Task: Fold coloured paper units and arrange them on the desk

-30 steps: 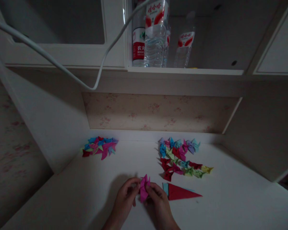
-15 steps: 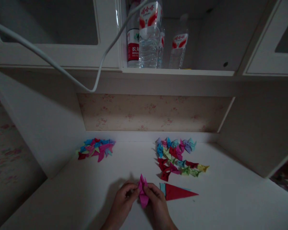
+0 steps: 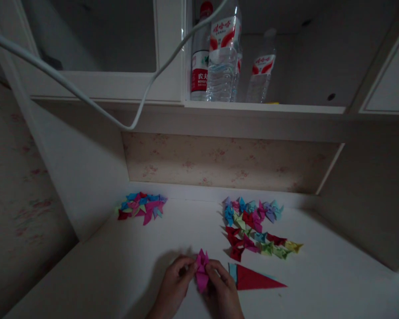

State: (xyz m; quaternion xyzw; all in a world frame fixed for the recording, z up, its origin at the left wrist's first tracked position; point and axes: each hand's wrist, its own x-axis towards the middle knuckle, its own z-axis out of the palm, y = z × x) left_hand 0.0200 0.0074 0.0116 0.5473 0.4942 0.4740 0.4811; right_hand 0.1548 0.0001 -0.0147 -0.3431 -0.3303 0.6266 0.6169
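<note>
A folded piece of pink origami paper [image 3: 202,275], with pointed tips at its top, is held upright over the white desk. My left hand [image 3: 177,280] pinches its left edge between thumb and fingertips. On the other side, my right hand [image 3: 222,283] grips the right edge the same way. Just right of that hand lies a red paper triangle [image 3: 257,278], with light blue paper [image 3: 232,271] showing from under it. Behind it, several small folded paper pieces [image 3: 249,218] in many colours sit in rough rows.
A heap of folded colourful paper [image 3: 142,206] lies at the desk's back left. Over the desk hangs a white cable [image 3: 86,98] in front of the cabinet. Plastic bottles [image 3: 221,62] stand on the open shelf. White side panels bound the desk [image 3: 96,274].
The whole view has shifted, so the desk and shelf appear further right. In my hands, the pink paper's top points stand more spread and its front faces me more.
</note>
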